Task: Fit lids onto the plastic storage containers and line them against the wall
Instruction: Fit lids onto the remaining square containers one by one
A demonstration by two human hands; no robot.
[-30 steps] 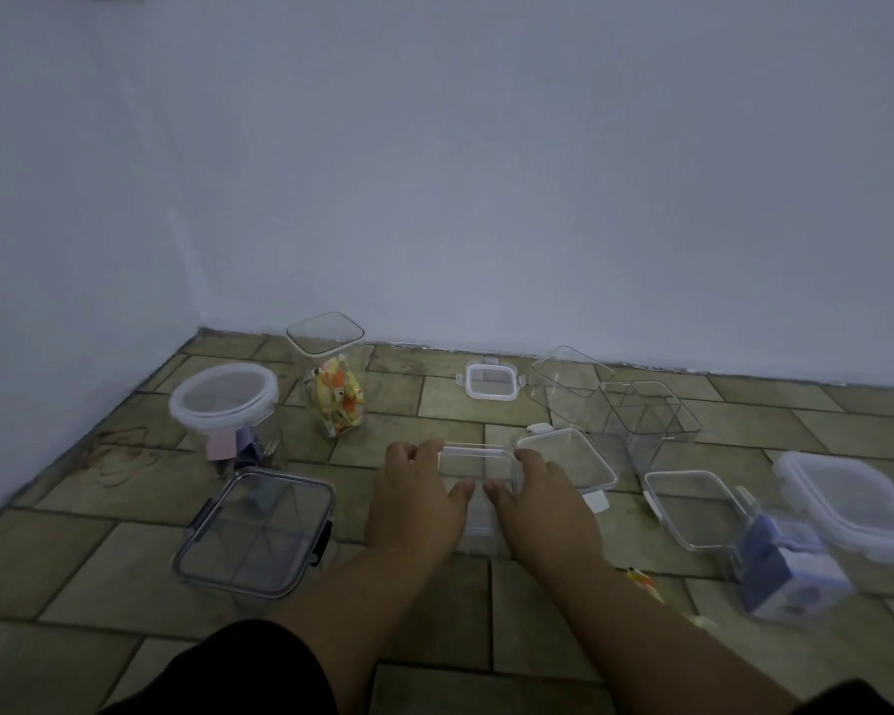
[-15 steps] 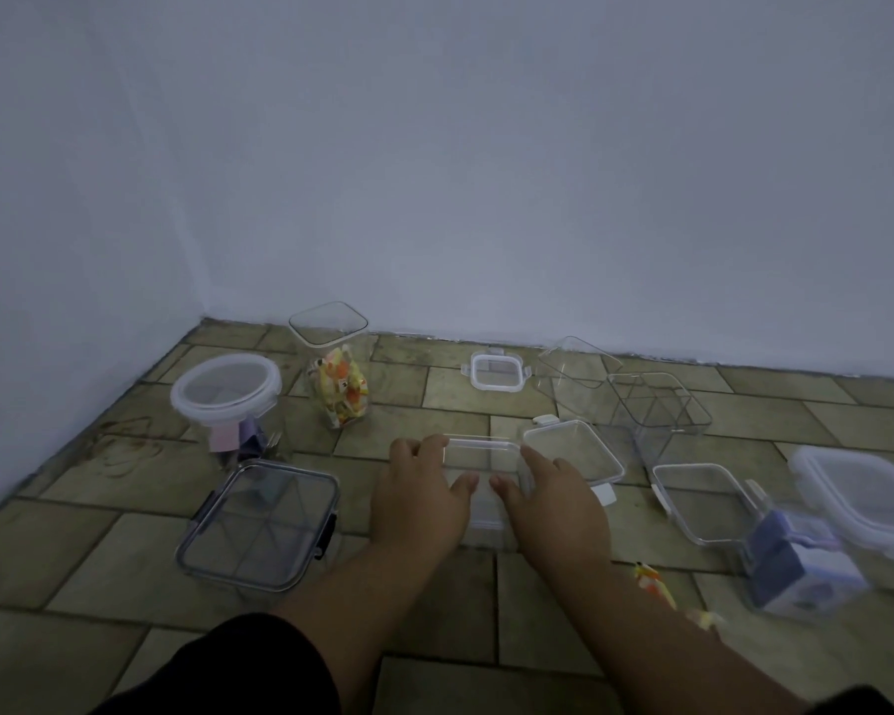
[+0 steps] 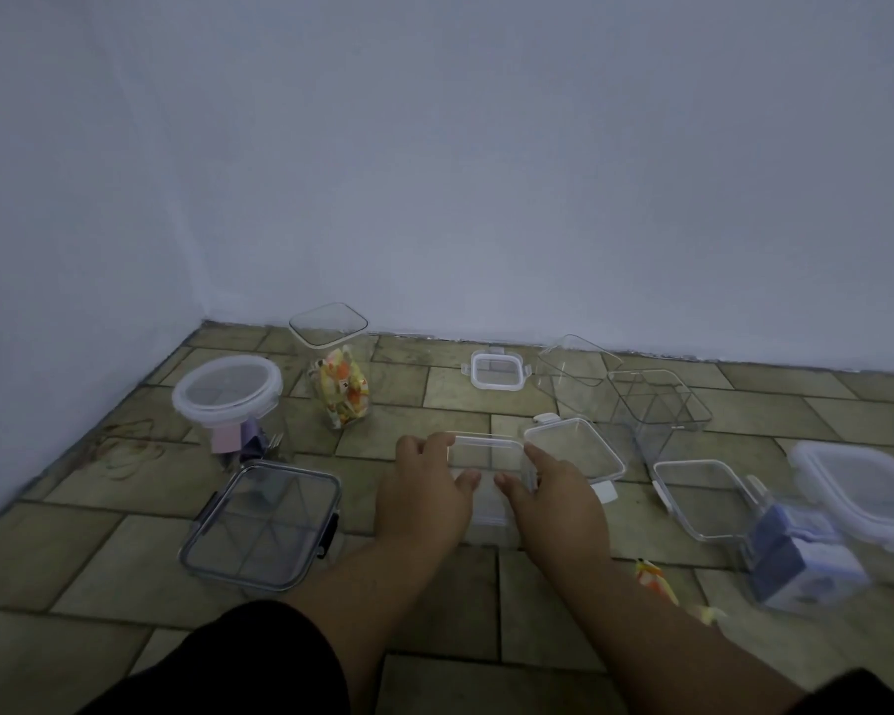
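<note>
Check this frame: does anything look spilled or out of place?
Yes. Yellow-orange wrapped pieces lie loose on the floor beside the right forearm, matching what fills the tall jar at the back.

The left grip (image 3: pixel 424 495) and right grip (image 3: pixel 553 500) clasp a small clear container (image 3: pixel 488 453) from either side on the tiled floor (image 3: pixel 434 394), thumbs nearly meeting at its near edge. A white-tabbed lid (image 3: pixel 579 451) lies just right of the grips, and a lidded square box (image 3: pixel 264 523) sits to their left.
</note>
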